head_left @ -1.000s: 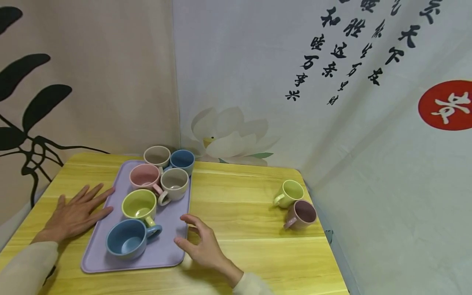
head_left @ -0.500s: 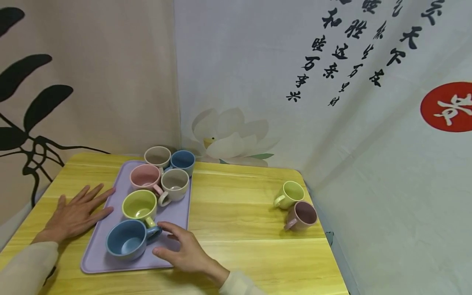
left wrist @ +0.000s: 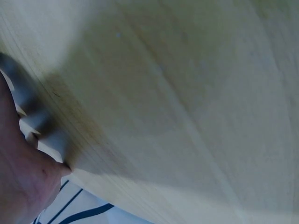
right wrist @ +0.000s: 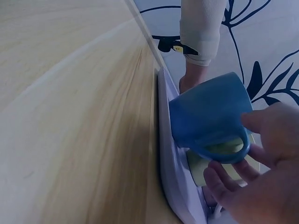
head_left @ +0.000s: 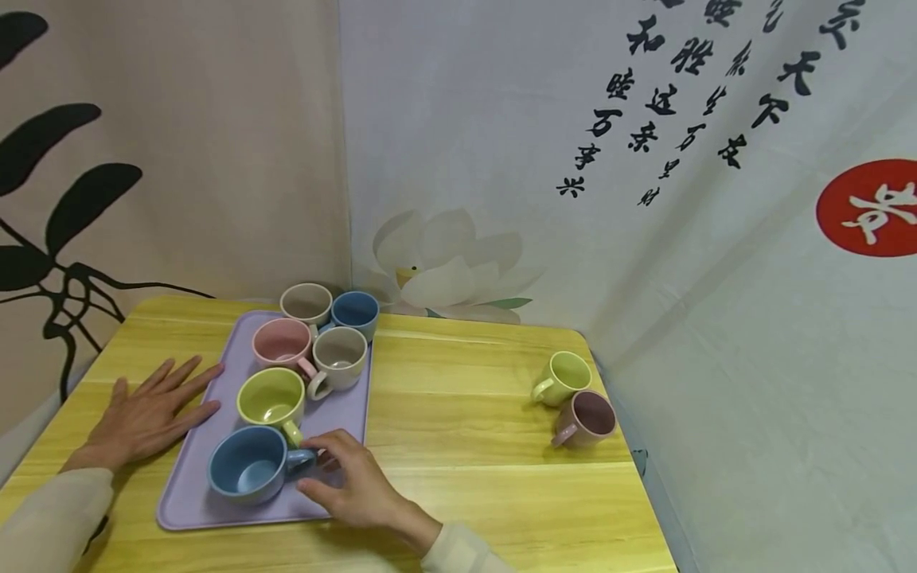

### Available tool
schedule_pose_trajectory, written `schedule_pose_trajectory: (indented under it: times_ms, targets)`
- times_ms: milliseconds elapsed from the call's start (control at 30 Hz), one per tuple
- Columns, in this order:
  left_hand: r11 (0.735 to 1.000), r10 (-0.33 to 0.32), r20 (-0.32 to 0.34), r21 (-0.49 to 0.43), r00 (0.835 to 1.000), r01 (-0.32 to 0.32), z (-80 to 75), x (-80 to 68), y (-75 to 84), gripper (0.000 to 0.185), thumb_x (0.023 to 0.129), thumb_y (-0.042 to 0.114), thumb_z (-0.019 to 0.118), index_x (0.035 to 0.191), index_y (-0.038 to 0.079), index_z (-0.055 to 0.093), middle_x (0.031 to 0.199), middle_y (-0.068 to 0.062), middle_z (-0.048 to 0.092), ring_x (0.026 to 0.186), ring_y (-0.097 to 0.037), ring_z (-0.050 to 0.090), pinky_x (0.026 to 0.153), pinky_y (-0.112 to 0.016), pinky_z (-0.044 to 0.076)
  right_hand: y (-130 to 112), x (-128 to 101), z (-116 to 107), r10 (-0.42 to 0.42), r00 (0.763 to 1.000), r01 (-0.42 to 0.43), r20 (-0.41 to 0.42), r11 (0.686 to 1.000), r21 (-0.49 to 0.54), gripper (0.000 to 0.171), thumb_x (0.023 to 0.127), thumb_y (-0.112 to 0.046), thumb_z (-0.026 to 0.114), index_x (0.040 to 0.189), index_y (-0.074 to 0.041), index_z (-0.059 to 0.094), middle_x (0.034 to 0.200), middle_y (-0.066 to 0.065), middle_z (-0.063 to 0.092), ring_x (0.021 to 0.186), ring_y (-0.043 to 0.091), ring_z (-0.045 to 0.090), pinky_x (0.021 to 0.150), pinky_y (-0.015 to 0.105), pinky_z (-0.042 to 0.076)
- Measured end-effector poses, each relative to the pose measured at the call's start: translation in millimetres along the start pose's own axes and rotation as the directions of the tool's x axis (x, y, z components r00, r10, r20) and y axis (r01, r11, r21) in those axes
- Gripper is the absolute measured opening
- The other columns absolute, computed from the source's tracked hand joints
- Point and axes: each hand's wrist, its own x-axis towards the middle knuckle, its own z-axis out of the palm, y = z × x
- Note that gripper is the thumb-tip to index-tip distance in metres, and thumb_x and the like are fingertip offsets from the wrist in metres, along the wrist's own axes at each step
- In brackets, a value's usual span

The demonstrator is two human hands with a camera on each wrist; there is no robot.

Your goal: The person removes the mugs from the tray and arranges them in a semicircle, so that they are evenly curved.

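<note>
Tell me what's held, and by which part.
Right hand touches the front blue mug's handle; a closed grip cannot be confirmed. Left hand holds nothing.

- The table was of light yellow wood, with straight joint lines across its top and rounded corners at the far side.
- On its left part lay a flat purple tray.
- The left hand rested on the wood beside this tray, its fingers spread and reaching to the tray's edge.
- Near the right edge stood a yellow-green mug and, just beside it, a mauve mug.
</note>
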Motion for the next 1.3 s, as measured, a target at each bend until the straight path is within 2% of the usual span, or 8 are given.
schedule_pose_trajectory:
  times_ms: [200, 300, 467, 700, 867, 967, 1167, 1300]
  targets:
    - [1.0, -0.004, 0.006, -0.002, 1.0, 0.004, -0.2, 1.2, 0.9, 0.089, 0.11, 0.077, 0.047, 0.182, 0.039, 0.014, 0.188, -0.026, 0.019, 0.171, -0.064, 0.008, 0.118, -0.101, -0.003, -1, 0, 3, 0.04, 0.999, -0.041, 0.018, 0.998, 0.051, 0.028, 0.109, -0.01, 0.075, 0.135, -0.001, 0.07, 0.125, 0.016, 0.078, 0.106, 0.013, 0.076, 0.095, 0.014, 0.063]
    - [1.0, -0.004, 0.002, -0.002, 1.0, 0.004, -0.1, 1.6, 0.9, 0.088, 0.11, 0.077, 0.048, 0.182, 0.039, 0.014, 0.188, -0.027, 0.019, 0.171, -0.064, 0.009, 0.118, -0.101, -0.003, 0, 1, 5, 0.057, 0.998, -0.059, 0.036, 0.996, 0.07, 0.02, 0.111, -0.008, 0.07, 0.129, 0.001, 0.071, 0.121, 0.017, 0.079, 0.101, 0.005, 0.076, 0.09, 0.01, 0.062]
    - [1.0, -0.005, -0.002, -0.005, 1.0, 0.005, 0.1, 1.6, 0.7, 0.088, 0.11, 0.077, 0.048, 0.182, 0.039, 0.014, 0.188, -0.027, 0.019, 0.171, -0.064, 0.009, 0.118, -0.101, -0.002, -1, 1, 7, 0.134, 0.986, -0.149, 0.098, 0.974, 0.169, 0.017, 0.114, -0.01, 0.066, 0.125, 0.002, 0.069, 0.115, 0.022, 0.08, 0.089, -0.011, 0.065, 0.082, 0.005, 0.058]
    - [1.0, -0.004, 0.002, -0.011, 1.0, 0.004, 0.5, 0.3, 0.4, 0.087, 0.11, 0.076, 0.048, 0.182, 0.039, 0.014, 0.188, -0.027, 0.019, 0.171, -0.064, 0.009, 0.117, -0.101, -0.002, 2, -1, 9, 0.069, 0.993, -0.072, 0.092, 0.997, 0.037, 0.012, 0.113, -0.013, 0.068, 0.119, -0.003, 0.072, 0.104, 0.012, 0.082, 0.089, -0.014, 0.057, 0.083, -0.001, 0.05]
    - [1.0, -0.002, 0.006, -0.009, 1.0, 0.002, 0.5, -0.2, 0.9, 0.087, 0.111, 0.076, 0.047, 0.182, 0.039, 0.013, 0.188, -0.027, 0.019, 0.171, -0.064, 0.009, 0.118, -0.101, -0.003, 6, -4, 10, 0.002, 0.997, -0.003, 0.079, 1.0, 0.016, 0.011, 0.113, -0.013, 0.068, 0.117, -0.005, 0.074, 0.105, 0.009, 0.079, 0.092, -0.014, 0.053, 0.086, -0.001, 0.047]
    - [1.0, -0.003, 0.01, -0.008, 1.0, 0.003, 0.3, 0.1, 1.0, 0.087, 0.111, 0.076, 0.046, 0.182, 0.039, 0.013, 0.188, -0.027, 0.018, 0.171, -0.065, 0.008, 0.118, -0.101, -0.004, 6, -6, 8, -0.024, 0.997, 0.021, 0.073, 0.999, 0.032, 0.011, 0.113, -0.012, 0.067, 0.117, -0.005, 0.075, 0.106, 0.009, 0.079, 0.094, -0.013, 0.054, 0.088, 0.0, 0.049]
    - [1.0, -0.003, 0.009, -0.014, 1.0, 0.003, 0.0, 0.4, 1.1, 0.088, 0.11, 0.076, 0.047, 0.182, 0.038, 0.013, 0.188, -0.027, 0.017, 0.171, -0.065, 0.006, 0.118, -0.101, -0.005, 2, -8, -2, -0.009, 0.997, -0.001, 0.081, 0.993, 0.12, 0.012, 0.114, -0.013, 0.065, 0.116, -0.004, 0.074, 0.111, 0.013, 0.08, 0.102, -0.009, 0.059, 0.099, 0.006, 0.053]
    - [1.0, -0.003, 0.003, -0.009, 1.0, 0.003, -1.0, 0.1, 1.6, 0.088, 0.11, 0.076, 0.048, 0.182, 0.038, 0.014, 0.188, -0.027, 0.017, 0.171, -0.065, 0.006, 0.118, -0.101, -0.004, 2, -9, -8, -0.025, 0.997, 0.014, 0.075, 0.988, 0.152, 0.013, 0.115, -0.011, 0.064, 0.116, -0.003, 0.074, 0.111, 0.014, 0.08, 0.104, -0.01, 0.06, 0.101, 0.008, 0.056]
